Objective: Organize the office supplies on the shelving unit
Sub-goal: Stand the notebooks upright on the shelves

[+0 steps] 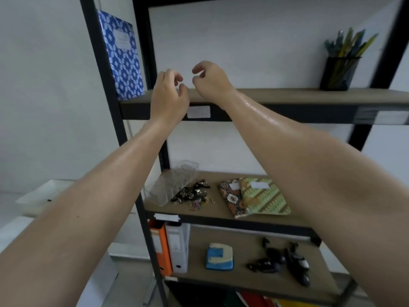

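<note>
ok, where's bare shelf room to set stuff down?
Top shelf: bare between the hands and the pen cup. Middle shelf: only a narrow gap between the clip pile and the two notebooks; its left is crowded by the clear organizer. Lower shelf: bare strip between the sponge and the black tools.

Soft even daylight, motion blur, bowed edges.
</note>
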Tool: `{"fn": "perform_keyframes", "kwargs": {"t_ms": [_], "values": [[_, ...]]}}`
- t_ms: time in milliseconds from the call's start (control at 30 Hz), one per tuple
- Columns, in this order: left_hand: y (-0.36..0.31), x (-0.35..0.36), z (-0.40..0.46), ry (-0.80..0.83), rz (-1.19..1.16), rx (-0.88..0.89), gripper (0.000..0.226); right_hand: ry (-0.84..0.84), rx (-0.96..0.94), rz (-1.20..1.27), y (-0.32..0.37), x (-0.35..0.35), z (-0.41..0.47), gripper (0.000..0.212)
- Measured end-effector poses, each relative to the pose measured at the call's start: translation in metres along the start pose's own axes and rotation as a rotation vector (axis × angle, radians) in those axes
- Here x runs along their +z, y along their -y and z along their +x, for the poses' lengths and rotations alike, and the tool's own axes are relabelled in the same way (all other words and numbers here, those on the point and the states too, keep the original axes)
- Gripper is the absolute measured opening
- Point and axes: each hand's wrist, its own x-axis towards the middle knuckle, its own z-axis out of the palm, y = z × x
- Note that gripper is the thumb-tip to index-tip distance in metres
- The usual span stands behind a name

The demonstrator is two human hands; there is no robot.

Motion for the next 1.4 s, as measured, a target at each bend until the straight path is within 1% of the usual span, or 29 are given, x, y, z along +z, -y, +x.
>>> {"fn": "perform_keyframes", "kwargs": {"t_ms": [133, 267, 367, 467, 567, 767, 867, 1000, 1133, 1233, 1300, 1333, 1400], "values": [[-0.036, 0.008, -0.037, 0.057, -0.01, -0.062, 0.015, -0.026, -0.022, -0.066, -0.009, -0.041, -0.055, 0.025], [-0.069, 0.021, -0.077, 0.156, -0.021, -0.121, 0.013, -0.001, 0.003, -0.136, -0.028, -0.06, -0.105, 0.02], [-0.088, 0.037, -0.11, 0.256, -0.004, -0.166, 0.012, 0.05, 0.089, -0.254, -0.057, -0.064, -0.137, 0.016], [-0.095, 0.055, -0.142, 0.356, 0.031, -0.208, 0.013, 0.114, 0.186, -0.402, -0.092, -0.061, -0.166, 0.02], [-0.095, 0.075, -0.167, 0.436, 0.082, -0.232, 0.013, 0.166, 0.283, -0.425, -0.128, -0.054, -0.189, 0.021], [-0.078, 0.118, -0.188, 0.622, 0.16, -0.273, 0.018, 0.271, 0.473, -0.453, -0.184, -0.035, -0.207, 0.024], [-0.06, 0.145, -0.188, 0.703, 0.195, -0.301, 0.022, 0.279, 0.533, -0.433, -0.208, -0.021, -0.197, 0.022], [-0.027, 0.181, -0.188, 0.808, 0.156, -0.362, 0.02, 0.279, 0.607, -0.426, -0.24, 0.002, -0.175, 0.021], [0.014, 0.214, -0.192, 0.94, 0.195, -0.431, 0.033, 0.299, 0.696, -0.41, -0.275, 0.025, -0.156, 0.011], [0.037, 0.232, -0.195, 0.997, 0.22, -0.45, 0.037, 0.311, 0.745, -0.412, -0.3, 0.037, -0.149, 0.024], [0.047, 0.244, -0.196, 1.041, 0.25, -0.489, 0.036, 0.346, 0.792, -0.449, -0.317, 0.042, -0.144, 0.022], [0.051, 0.249, -0.196, 1.066, 0.278, -0.508, 0.033, 0.362, 0.824, -0.478, -0.327, 0.044, -0.141, 0.028], [0.058, 0.261, -0.197, 1.124, 0.363, -0.513, 0.035, 0.424, 0.891, -0.543, -0.34, 0.044, -0.137, 0.053]]}}
